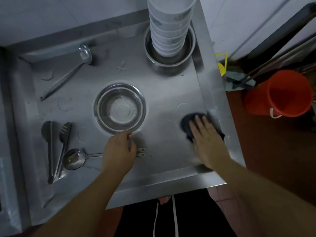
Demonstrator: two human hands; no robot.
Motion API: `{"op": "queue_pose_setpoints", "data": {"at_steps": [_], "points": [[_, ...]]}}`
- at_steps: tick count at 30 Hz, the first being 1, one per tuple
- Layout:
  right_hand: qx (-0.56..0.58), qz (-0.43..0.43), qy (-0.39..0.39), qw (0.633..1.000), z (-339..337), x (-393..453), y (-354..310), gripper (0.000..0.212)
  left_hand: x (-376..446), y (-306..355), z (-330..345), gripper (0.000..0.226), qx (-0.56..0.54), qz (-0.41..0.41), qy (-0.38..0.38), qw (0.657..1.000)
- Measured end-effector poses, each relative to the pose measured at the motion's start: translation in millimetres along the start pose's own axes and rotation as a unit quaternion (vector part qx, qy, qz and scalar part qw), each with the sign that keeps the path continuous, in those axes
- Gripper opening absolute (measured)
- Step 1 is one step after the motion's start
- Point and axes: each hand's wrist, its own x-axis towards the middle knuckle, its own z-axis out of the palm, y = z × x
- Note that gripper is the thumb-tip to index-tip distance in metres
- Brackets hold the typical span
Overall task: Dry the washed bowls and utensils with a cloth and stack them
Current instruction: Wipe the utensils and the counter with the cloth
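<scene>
Landmark: steel bowl, upright near the middle of the wet steel table, with what looks like another bowl nested inside it.

Left hand just below the bowl's near rim, fingers curled in, thumb and fingertips at or touching the rim edge; whether actually pinching the rim or only closing on it, cannot tell. Beneath the same hand, a spoon handle and two small handle ends poking out on its right; contact with them hidden.

Right hand well to the right of the bowl, near the table's right edge, fingers straight and spread, laid flat on a dark cloth and pressing it to the tabletop. Cloth bunched under the palm, showing past the fingertips on the bowl side.

Left of the bowl, toward the near corner: tongs lying flat, and a spoon just beside them, bowl end up, handle running under the left hand.

Beyond the bowl, to the left: a ladle lying on its side.

Beyond the bowl, to the right: a tall stack of white bowls standing in a steel basin.

Off the table, far right of the bowl: an orange bucket on the floor.
</scene>
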Motion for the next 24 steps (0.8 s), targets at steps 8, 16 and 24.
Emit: {"op": "queue_pose_setpoints", "data": {"at_steps": [8, 16, 24], "points": [[0.148, 0.095, 0.154, 0.972, -25.2, 123.1, -83.3, 0.06, 10.5, -37.8, -14.7, 0.032, 0.033, -0.027, 0.035, 0.998], [-0.005, -0.3, 0.066, 0.952, 6.5, 64.7, -57.6, 0.058, 8.6, -50.1, -17.1, 0.031, 0.017, -0.048, 0.028, 0.998], [0.094, -0.179, 0.072, 0.977, 4.5, 82.2, -158.2, 0.06, -1.8, -67.1, -20.8, 0.031, -0.002, -0.053, 0.028, 0.998]]}}
